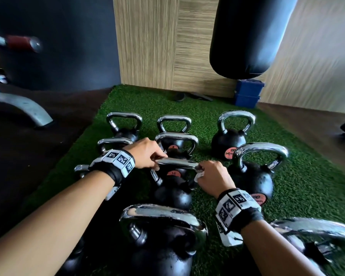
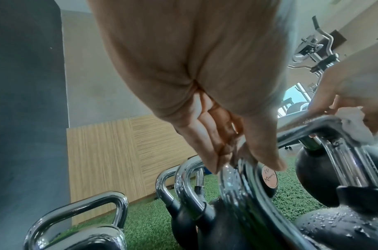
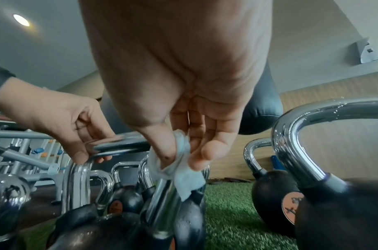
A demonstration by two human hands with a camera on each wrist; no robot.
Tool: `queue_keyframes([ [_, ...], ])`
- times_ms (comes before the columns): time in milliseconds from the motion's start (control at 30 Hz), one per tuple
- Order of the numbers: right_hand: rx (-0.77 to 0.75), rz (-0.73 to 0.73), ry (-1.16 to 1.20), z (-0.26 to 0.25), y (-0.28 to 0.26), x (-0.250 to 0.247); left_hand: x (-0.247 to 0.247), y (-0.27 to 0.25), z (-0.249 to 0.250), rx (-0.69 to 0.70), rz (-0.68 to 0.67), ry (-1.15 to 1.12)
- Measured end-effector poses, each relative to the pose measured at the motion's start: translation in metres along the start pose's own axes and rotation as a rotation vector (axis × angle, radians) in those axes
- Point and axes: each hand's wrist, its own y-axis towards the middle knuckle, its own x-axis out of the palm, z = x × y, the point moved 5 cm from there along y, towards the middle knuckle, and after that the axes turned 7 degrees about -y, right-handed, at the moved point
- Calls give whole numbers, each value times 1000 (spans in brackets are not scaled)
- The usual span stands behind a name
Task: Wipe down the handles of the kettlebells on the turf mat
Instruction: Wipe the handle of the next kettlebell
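Nearest the head camera, at six o'clock, stands a black cast-iron kettlebell with a chrome handle (image 1: 163, 242), wet with droplets. Beneath everything lies the green artificial-turf mat (image 1: 287, 176), set on a dark brown floor (image 1: 28, 166) and running back to a pale wood-grain wall panel (image 1: 157, 46) at twelve o'clock. A black cylindrical punching bag (image 1: 247, 36) hangs at one o'clock, above two stacked blue plastic boxes (image 1: 247, 94). A grey metal machine leg (image 1: 22, 110) sits at nine o'clock.

Ten kettlebells can be counted on or at the edge of the turf, though some at the left are partly hidden behind the left forearm, so the count is not certain.

At the centre is the black kettlebell being wiped (image 1: 172, 193). The left hand (image 1: 145, 155) curls its fingers and thumb round the left end of that bell's chrome bar. The right hand (image 1: 213, 179) pinches a crumpled white wipe (image 3: 181, 175) between thumb and fingers against the handle's right corner, at about three o'clock from the left hand. Both wrists wear black bands with white coded markers (image 1: 116, 162).
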Motion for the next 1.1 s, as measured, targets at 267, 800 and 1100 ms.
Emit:
queue_keyframes([
  [267, -28, -80, 36, 0, -6, -16, 6, -32, -2, -70, 77, -150],
  [800, -388, 18, 278, -85, -140, -100, 128, -197, 10, -186, 199, -1317],
  [1100, -445, 120, 151, -110, -152, -79, 166, -194, 19, -362, 461, -1246],
])
